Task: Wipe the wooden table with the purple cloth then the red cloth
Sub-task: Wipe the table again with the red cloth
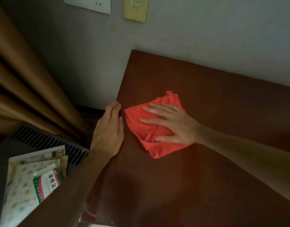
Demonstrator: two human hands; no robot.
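A crumpled red cloth (154, 138) lies on the dark wooden table (214, 104) near its left edge. My right hand (175, 124) presses flat on the cloth with fingers spread. My left hand (108, 130) rests on the table's left edge, fingers together and holding nothing. No purple cloth is in view.
A brown curtain (26, 87) hangs at the left. Below it is a dark slotted vent (47, 141) with papers and a printed packet (34, 181) lying on it. A grey wall (206, 30) with a white socket plate (91, 4) and a yellow plate (136, 9) backs the table.
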